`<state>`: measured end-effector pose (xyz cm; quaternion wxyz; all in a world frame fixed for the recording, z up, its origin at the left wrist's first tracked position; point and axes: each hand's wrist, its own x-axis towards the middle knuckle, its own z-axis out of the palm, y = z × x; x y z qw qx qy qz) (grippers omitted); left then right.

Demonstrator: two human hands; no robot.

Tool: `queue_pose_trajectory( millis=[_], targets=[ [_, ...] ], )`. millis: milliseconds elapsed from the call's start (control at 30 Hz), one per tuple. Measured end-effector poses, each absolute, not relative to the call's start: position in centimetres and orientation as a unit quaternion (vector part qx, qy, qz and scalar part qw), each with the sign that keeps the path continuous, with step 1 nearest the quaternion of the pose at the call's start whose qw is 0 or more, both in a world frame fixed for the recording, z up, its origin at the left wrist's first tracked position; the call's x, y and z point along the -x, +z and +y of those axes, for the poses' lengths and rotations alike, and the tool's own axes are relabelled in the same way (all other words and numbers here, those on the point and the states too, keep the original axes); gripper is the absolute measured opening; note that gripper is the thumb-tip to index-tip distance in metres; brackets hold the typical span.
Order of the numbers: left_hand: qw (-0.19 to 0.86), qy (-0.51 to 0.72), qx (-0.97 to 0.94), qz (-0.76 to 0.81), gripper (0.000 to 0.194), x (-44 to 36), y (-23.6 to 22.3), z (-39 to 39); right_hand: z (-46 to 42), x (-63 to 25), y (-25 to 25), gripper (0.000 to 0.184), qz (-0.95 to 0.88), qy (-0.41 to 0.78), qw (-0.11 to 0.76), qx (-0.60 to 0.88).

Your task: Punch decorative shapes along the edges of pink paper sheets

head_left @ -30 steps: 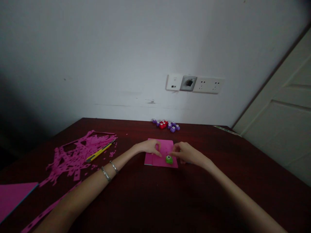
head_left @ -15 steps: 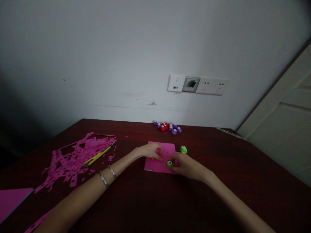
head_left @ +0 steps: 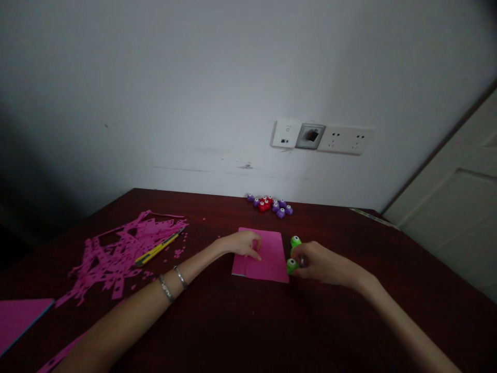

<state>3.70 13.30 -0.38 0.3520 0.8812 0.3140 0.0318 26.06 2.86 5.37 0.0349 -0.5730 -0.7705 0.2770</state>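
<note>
On the dark red-brown table a pink paper (head_left: 269, 264) lies in front of me. My left hand (head_left: 244, 243) rests over its left part, thumb and forefinger apart, holding nothing. Just off the paper's right edge, my right hand (head_left: 322, 263) grips a small green craft punch (head_left: 292, 266) with a white-ringed round top. A second green punch (head_left: 295, 241) stands right behind it, partly covered by the right fingers.
A heap of punched pink paper scraps (head_left: 128, 248) covers the left side, with a yellow utility knife (head_left: 157, 249) on it. Purple punches (head_left: 281, 212) and red punches (head_left: 262, 206) stand near the wall. More pink paper (head_left: 21, 318) lies at the lower left.
My right hand has moved right with the green punch, from over the pink paper to beside its right edge. My left hand stays on the paper.
</note>
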Motion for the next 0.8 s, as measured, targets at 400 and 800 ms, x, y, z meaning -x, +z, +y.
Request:
queue_pose_trajectory(
  millis=[400,800],
  targets=[
    [0.406,0.030,-0.855,0.322,0.025,-3.5,-0.4,13.2,5.6,-33.5,4.2,0.024,-0.680,0.292,0.080,0.668],
    [0.415,0.034,-0.847,0.331,0.030,-3.4,-0.6,13.3,6.2,-33.8,2.2,0.031,-0.700,0.212,0.041,0.681]
  ],
)
